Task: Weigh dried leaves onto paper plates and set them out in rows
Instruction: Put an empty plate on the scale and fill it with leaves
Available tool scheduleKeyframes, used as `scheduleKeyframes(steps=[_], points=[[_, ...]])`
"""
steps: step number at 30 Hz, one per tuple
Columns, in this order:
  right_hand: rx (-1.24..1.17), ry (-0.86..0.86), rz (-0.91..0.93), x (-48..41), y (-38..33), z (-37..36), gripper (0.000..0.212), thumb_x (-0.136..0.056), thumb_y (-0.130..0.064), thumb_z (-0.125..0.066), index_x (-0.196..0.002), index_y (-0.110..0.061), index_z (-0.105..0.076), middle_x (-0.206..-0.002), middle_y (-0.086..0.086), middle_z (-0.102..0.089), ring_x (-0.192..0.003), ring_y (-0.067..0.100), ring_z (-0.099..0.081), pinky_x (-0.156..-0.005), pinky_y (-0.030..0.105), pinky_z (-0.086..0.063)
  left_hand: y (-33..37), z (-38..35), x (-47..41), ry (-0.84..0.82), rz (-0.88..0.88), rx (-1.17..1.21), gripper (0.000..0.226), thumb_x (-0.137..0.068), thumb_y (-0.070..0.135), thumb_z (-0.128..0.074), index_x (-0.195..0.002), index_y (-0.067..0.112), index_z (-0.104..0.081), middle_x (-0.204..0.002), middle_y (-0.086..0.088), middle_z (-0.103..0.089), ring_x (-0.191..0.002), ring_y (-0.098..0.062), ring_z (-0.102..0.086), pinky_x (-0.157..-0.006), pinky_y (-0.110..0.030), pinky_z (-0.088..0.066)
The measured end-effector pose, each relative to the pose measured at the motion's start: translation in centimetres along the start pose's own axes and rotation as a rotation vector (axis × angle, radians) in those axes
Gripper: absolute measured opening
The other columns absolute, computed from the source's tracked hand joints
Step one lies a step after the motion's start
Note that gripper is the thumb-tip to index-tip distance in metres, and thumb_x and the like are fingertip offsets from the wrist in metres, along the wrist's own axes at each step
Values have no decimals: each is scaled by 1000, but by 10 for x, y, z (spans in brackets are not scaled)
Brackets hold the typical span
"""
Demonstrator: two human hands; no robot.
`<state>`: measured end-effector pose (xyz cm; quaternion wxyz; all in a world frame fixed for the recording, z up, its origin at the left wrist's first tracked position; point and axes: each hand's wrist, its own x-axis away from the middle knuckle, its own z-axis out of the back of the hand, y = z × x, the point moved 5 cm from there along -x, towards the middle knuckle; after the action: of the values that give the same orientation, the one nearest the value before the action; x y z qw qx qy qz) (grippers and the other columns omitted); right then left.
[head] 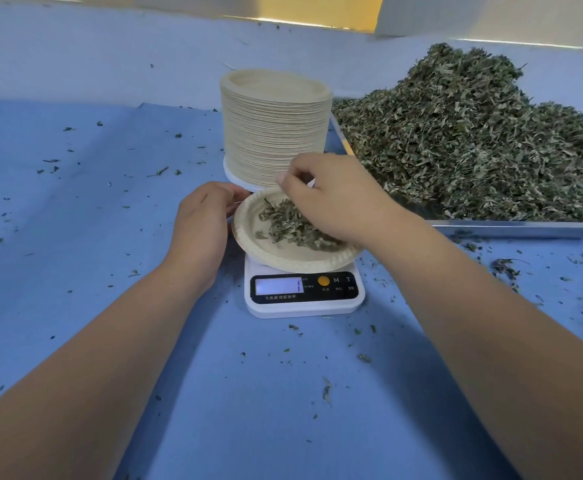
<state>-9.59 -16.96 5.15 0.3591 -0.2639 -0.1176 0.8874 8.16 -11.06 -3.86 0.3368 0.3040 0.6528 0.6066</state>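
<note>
- Left hand (203, 226) curls round the plate's (283, 263) left rim, atop the scale (304, 303).
- Right hand (331, 199) over the leaves (283, 223), fingertips pinched together; holding any? Cannot tell.

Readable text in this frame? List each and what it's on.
"1": display of the scale.
"M", "T": scale face, right of the orange button.
Chinese print under display and buttons: too blurred.
Paper plates, tray: none.
</note>
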Motion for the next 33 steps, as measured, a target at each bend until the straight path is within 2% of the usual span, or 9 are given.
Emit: scheduleKeyframes(steps=[3, 6, 7, 11, 15, 19, 23, 29, 33], points=[[-46, 65, -3, -3, 10, 13, 34, -100, -49, -49, -85, -24, -65, -73, -6, -66, -63, 8, -60, -63, 33, -55, 0, -1, -1, 16, 4, 5, 32, -81, 29, -48, -89, 20, -77, -99, -2, -79, -100, -18, -74, -87, -40, -56], [-50, 139, -21, -3, 30, 27, 31, -100, -44, -51, -80, -24, -64, -68, -8, -61, -54, -2, -50, -50, 12, -39, 0, -1, 0, 17, 10, 7, 31, -81, 29, -49, -89, 20, -77, -97, 1, -79, -98, -15, -74, -83, -35, -53], [-50, 165, -51, -2, 41, 32, 31, -100, -42, -52, -80, -23, -65, -67, -8, -61, -54, -3, -49, -48, 11, -35, 1, -1, 1, 16, 11, 8, 31, -81, 29, -49, -90, 20, -77, -97, 1, -79, -98, -15, -74, -82, -34, -53], [18, 253, -212, 9, 96, 46, 30, -98, -39, -52, -86, -17, -68, -71, -4, -64, -69, 18, -58, -62, 31, -42, 1, -1, 1, 28, 14, -5, 32, -80, 28, -49, -91, 18, -77, -98, -1, -79, -99, -18, -74, -85, -37, -55], [168, 214, -288, 28, 135, 42, 28, -97, -39, -51, -92, -16, -67, -77, 3, -65, -78, 28, -58, -66, 32, -40, 4, 1, 4, 14, -11, -5, 32, -79, 30, -46, -81, 25, -78, -101, 0, -79, -101, -18, -73, -76, -33, -53], [214, 152, -369, 30, 149, 43, 32, -94, -40, -46, -84, -16, -65, -74, 2, -62, -73, 28, -56, -63, 33, -41, 6, 1, 8, 4, -19, -8, 33, -81, 27, -45, -74, 30, -77, -101, 3, -79, -100, -15, -74, -67, -25, -50], [228, 48, -416, 30, 150, 37, 30, -91, -37, -44, -71, -20, -59, -70, -1, -59, -67, 21, -52, -56, 28, -34, 8, 1, 9, -4, -18, 19, 31, -81, 28, -45, -77, 27, -76, -102, 2, -80, -99, -13, -74, -70, -25, -52], [249, 53, -451, 31, 150, 37, 30, -87, -35, -43, -78, -15, -64, -73, 4, -62, -68, 25, -54, -55, 27, -36, 7, 1, 10, -3, -13, 15, 30, -81, 27, -45, -81, 25, -76, -103, 1, -79, -101, -16, -74, -74, -27, -53], [306, 40, -467, 30, 152, 37, 29, -89, -37, -42, -84, -18, -63, -81, 4, -61, -79, 32, -55, -64, 34, -41, 8, 1, 12, 7, 2, 33, 30, -79, 28, -46, -80, 26, -76, -102, 1, -80, -100, -14, -74, -70, -24, -53]])
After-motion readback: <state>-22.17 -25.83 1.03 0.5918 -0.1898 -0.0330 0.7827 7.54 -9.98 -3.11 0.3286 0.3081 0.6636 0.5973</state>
